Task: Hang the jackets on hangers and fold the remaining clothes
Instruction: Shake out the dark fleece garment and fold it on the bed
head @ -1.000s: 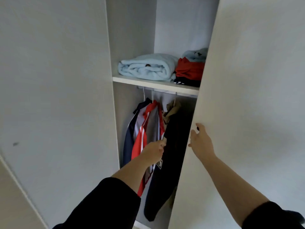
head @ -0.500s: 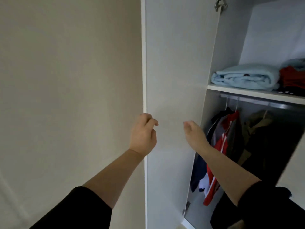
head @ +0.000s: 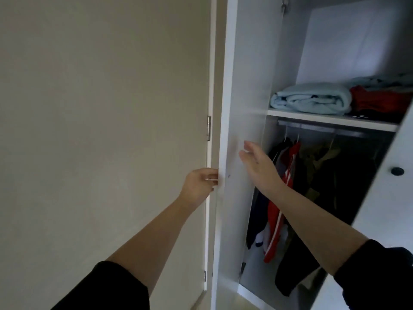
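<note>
Wardrobe [head: 288, 63], jackets [head: 273, 211] hanging, folded clothes [head: 310, 99] shelved

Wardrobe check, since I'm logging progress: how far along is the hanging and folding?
Done, apparently: jackets hang from the rail, folded clothes sit on the shelf. In hand: the left hand grips the edge of the left door, the right hand is open beside it. Left: no loose clothes show; probably just closing up.
</note>
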### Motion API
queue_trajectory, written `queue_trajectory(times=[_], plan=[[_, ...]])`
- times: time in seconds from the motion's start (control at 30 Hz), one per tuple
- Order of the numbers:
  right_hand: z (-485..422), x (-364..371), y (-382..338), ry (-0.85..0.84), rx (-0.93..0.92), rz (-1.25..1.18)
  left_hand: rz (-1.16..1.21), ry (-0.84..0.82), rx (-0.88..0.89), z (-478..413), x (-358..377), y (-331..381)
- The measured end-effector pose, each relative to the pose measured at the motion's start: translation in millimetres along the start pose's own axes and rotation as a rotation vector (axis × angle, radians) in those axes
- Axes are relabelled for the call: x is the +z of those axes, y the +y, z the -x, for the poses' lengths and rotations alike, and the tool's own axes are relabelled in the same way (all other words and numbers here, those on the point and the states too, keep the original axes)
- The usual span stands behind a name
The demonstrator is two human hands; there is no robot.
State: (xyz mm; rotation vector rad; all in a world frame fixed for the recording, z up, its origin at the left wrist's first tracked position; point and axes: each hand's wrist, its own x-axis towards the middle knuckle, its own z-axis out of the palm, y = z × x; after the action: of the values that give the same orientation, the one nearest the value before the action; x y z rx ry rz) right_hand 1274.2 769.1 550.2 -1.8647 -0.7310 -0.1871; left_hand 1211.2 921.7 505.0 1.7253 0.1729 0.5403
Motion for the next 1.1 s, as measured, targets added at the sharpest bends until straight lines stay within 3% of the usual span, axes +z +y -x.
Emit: queue_trajectory(times=[0.17, 0.33, 0.43, 0.53, 0.7, 0.87, 1.0, 1.1], plan=[[20, -43, 7, 0.166, -0.009, 0.104, -0.084, -0.262, 0.129, 11, 56, 6], [31, -101, 30, 0.406, 0.064, 0.329, -0.286, -0.203, 0.390, 14, 126, 3], [31, -143, 45, 0.409, 0.157, 0.345, -0.292, -0.345, 0.353, 3, 169, 7], [26, -186, 65, 0.377, 0.226, 0.356, -0.361, -0.430, 0.460, -12, 220, 14], [8, -252, 109, 0.347, 0.289, 0.402, -0.464, -0.434, 0.468, -50, 301, 29], [6, -311, 179, 0.473, 0.323, 0.578, -0.591, -0.398, 0.431, -90, 371, 38], [0, -337, 224, 0.357, 0.434, 0.670, -0.627, -0.323, 0.419, -112, 411, 35], [-12, -340, 240, 0.346, 0.393, 0.652, -0.637, -0.262, 0.426, -125, 429, 30]])
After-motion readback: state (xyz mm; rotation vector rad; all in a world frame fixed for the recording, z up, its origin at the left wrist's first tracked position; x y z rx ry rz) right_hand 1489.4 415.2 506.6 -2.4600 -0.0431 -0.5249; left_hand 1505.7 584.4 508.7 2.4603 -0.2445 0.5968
